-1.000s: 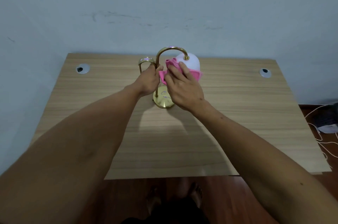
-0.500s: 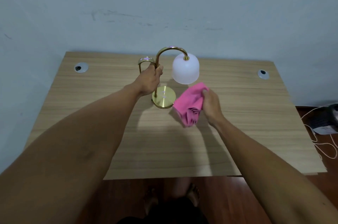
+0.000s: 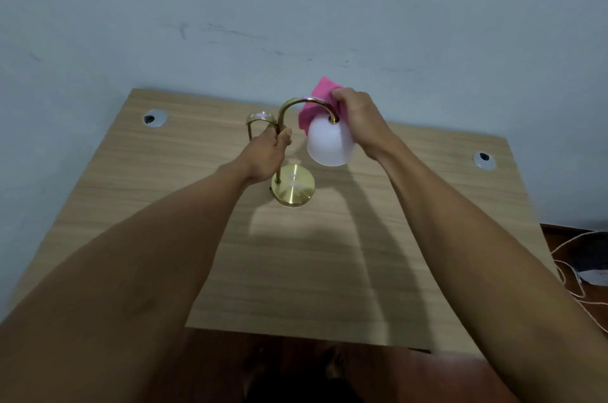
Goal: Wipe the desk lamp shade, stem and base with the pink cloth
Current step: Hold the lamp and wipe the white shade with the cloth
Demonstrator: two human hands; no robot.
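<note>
Two bare hands are on the lamp, which stands upright near the back middle of the desk [image 3: 296, 271]. The left hand [image 3: 266, 152] curls round the stem [image 3: 279, 146] partway up, thumb laid along it, just beside a small gold loop [image 3: 260, 119] that rises behind. The right hand [image 3: 358, 119] pinches the cloth [image 3: 312, 110] and holds it against the top of the stem's curve, right where the arch drops into the shade [image 3: 330, 142]. Part of the cloth sticks up behind the fingers; the rest drapes over the arch and touches the shade's crown. The shade hangs white and mouth-down above the desk. The round base [image 3: 294, 185] sits flat below, uncovered. One grommet [image 3: 154, 118] lies far left, another [image 3: 484, 161] far right. White cords [image 3: 572, 274] trail on the floor at the right edge.
</note>
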